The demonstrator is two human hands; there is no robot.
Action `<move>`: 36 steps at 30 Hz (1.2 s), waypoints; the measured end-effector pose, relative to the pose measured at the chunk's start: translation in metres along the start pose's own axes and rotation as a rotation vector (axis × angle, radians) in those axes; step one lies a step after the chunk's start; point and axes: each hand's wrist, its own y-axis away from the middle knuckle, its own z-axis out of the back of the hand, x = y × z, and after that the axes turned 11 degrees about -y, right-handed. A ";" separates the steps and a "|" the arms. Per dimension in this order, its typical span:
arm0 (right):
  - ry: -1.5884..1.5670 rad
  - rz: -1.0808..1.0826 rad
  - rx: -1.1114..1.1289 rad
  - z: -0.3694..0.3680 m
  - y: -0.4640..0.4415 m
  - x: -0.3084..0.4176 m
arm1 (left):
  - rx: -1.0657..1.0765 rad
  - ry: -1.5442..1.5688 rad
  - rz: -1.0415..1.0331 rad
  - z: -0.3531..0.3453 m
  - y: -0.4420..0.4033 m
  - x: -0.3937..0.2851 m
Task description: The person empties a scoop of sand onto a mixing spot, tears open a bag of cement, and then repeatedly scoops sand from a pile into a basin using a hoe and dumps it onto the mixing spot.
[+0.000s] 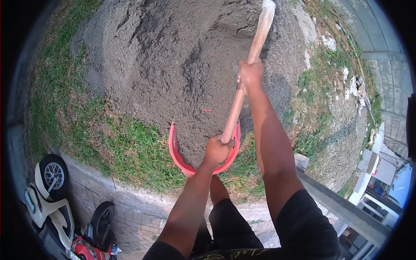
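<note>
A long wooden handle (pixel 236 109) slants from the lower middle up to the top right, where a pale metal collar shows at its end. My left hand (pixel 218 150) is closed round its lower end, and my right hand (pixel 251 76) grips it further up. Beneath my left hand lies a red curved rim (pixel 175 155), its inside filled with grey sand or wet mix. The big grey heap (pixel 156 73) spreads over the ground beyond it. Whatever tool head the handle bears is out of view.
Grass (pixel 134 151) borders the heap on both sides. Parked motorbikes (pixel 56 212) stand on brick paving at the lower left. A concrete beam (pixel 342 206) crosses the lower right. White debris (pixel 357 89) lies by the wall at right.
</note>
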 end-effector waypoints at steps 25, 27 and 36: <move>-0.254 -0.763 0.017 0.056 0.307 -0.136 | 0.167 -0.302 0.484 0.085 0.320 0.027; -0.358 -0.815 0.079 0.061 0.315 -0.124 | 0.181 -0.320 0.486 0.088 0.328 0.019; -0.328 -0.432 0.125 0.042 0.177 -0.047 | 0.038 -0.260 0.170 0.050 0.207 0.015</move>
